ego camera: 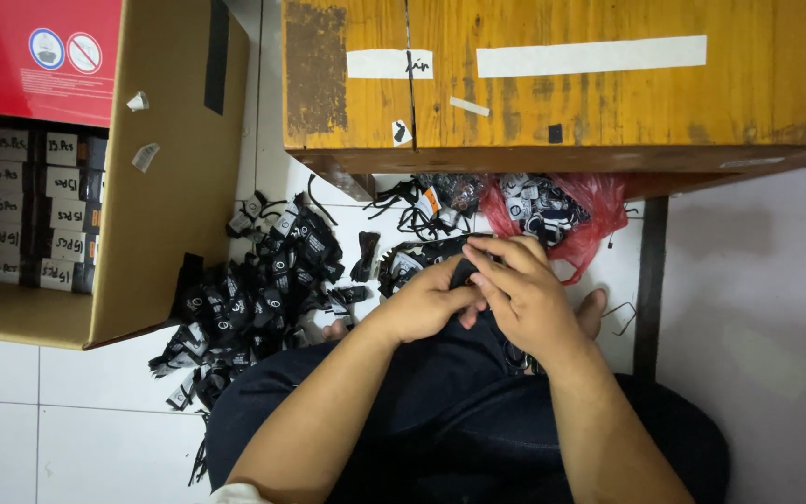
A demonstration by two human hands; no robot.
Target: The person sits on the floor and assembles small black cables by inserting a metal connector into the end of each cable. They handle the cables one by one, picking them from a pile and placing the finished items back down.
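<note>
A: Hands?
B: Left hand (pixel 426 303) and right hand (pixel 524 289) pressed together over the lap, pinching a small black tag (pixel 464 271). Likely light, limp; best gripped at its edges.
A: Around the tag?
B: Left, a heap of black tags (pixel 263 289); beyond, a cardboard box (pixel 179 177) with white-labelled bundles and a red panel; above, a red bag (pixel 599 210) under the wooden table (pixel 562 103).

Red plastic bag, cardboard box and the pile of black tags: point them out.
Red plastic bag (pixel 599 201), head view, on its right-hand side.
Cardboard box (pixel 174 177), head view, on the open flap.
Pile of black tags (pixel 254 299), head view, middle of heap.
</note>
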